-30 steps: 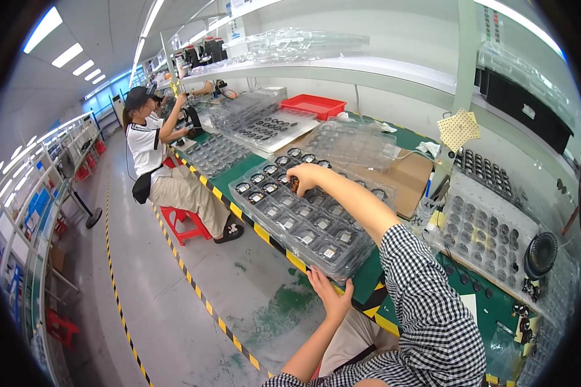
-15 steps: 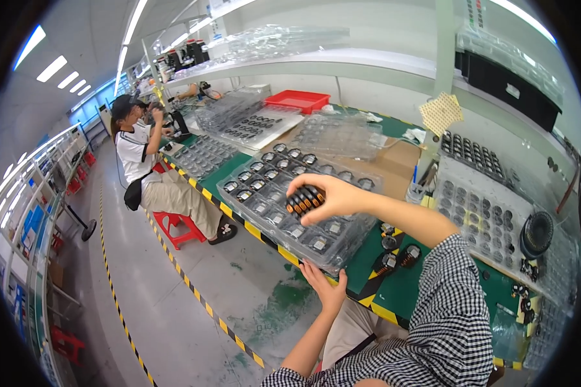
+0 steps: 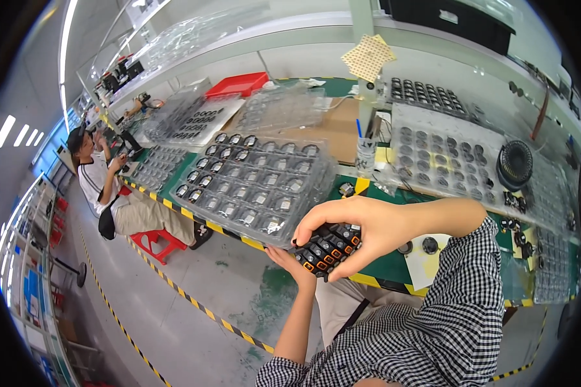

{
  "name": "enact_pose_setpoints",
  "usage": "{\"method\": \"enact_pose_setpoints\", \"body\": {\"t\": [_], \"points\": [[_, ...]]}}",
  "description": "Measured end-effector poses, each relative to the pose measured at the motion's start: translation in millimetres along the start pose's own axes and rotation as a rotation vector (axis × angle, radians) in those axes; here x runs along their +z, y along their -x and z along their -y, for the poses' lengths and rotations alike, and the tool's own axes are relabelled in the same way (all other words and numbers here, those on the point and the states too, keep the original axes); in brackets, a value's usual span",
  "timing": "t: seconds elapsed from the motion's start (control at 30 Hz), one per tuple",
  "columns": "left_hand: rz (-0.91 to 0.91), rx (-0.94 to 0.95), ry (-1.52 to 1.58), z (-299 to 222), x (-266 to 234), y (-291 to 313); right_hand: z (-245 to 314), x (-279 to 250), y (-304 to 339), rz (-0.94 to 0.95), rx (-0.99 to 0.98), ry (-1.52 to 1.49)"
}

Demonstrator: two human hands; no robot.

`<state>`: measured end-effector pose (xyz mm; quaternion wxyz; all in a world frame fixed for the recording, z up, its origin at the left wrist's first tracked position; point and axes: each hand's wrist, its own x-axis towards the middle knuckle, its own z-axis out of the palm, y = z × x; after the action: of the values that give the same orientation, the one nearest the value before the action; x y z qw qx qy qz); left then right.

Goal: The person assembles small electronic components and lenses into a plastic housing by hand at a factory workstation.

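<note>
My right hand [image 3: 384, 222] is closed round a row of black round parts [image 3: 329, 251] with orange-edged squares on their sides. Fingers lie over the top of the row and the thumb is below it. My left hand [image 3: 292, 263] is at the near corner of a clear plastic tray [image 3: 248, 227], fingers stretched out, its thumb hidden by the held row. Whether it also touches the row I cannot tell. Small black and silver parts sit in many of the tray's pockets.
A co-worker [image 3: 100, 171] sits on a red stool [image 3: 156, 242] at the left. A red bin [image 3: 237, 84] stands farther back. On the right are another clear tray [image 3: 442, 155], a black round fan-like item [image 3: 515, 164] and a cup [image 3: 366, 155] with a blue pen.
My right hand has come down from above the tray, with the row of black parts, toward my left hand. The view has swung right, so the bench appears farther left.
</note>
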<state>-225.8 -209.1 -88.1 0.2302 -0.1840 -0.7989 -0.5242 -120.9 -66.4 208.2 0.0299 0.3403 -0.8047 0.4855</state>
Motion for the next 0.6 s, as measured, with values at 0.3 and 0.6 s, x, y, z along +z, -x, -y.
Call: {"method": "enact_pose_setpoints", "body": {"t": [0.3,0.6], "points": [[0.025,0.137,-0.151,38,10,10,11,-3,32,-0.049,0.193,-0.08],[0.025,0.085,-0.103,10,1,4,10,-6,47,-0.056,0.261,-0.074]]}}
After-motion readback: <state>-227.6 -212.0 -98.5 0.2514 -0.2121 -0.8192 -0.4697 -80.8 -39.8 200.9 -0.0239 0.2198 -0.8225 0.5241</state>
